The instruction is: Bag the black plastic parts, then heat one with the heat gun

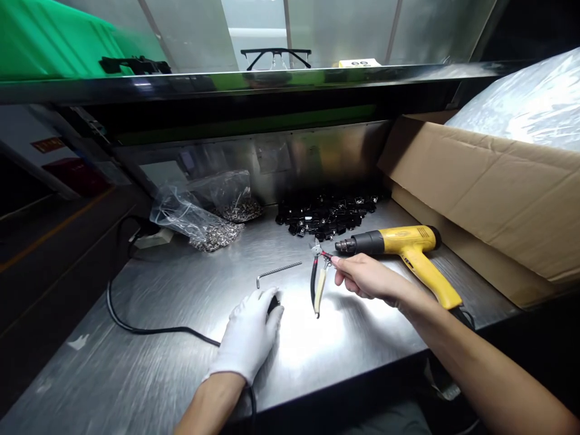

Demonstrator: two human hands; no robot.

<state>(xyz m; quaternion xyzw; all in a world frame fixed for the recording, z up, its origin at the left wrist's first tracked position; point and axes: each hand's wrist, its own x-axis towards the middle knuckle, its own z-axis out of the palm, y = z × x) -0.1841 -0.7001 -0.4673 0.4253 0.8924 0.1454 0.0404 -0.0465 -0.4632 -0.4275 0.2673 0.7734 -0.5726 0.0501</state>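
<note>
My left hand (251,326), in a white glove, rests low over the steel table with its fingers curled round a small black piece (273,304), mostly hidden by the glove. Bare, my right hand (365,276) pinches a pair of pliers (316,251) by a red-and-dark part just below the head. The pliers' jaws point away from me; a black grip and a cream-coloured grip show below. Beyond my left hand lies a bent hex key (280,269). Just past the pliers' jaws spreads a pile of small black parts (324,216).
A yellow heat gun (410,238) lies beside my right hand, nozzle leftward. On the right stands a cardboard box (489,175) with a plastic bag. Clear bags (181,211) spill small metal pieces at back left. A black cable (154,330) crosses the table. Glasses (276,57) sit on the shelf.
</note>
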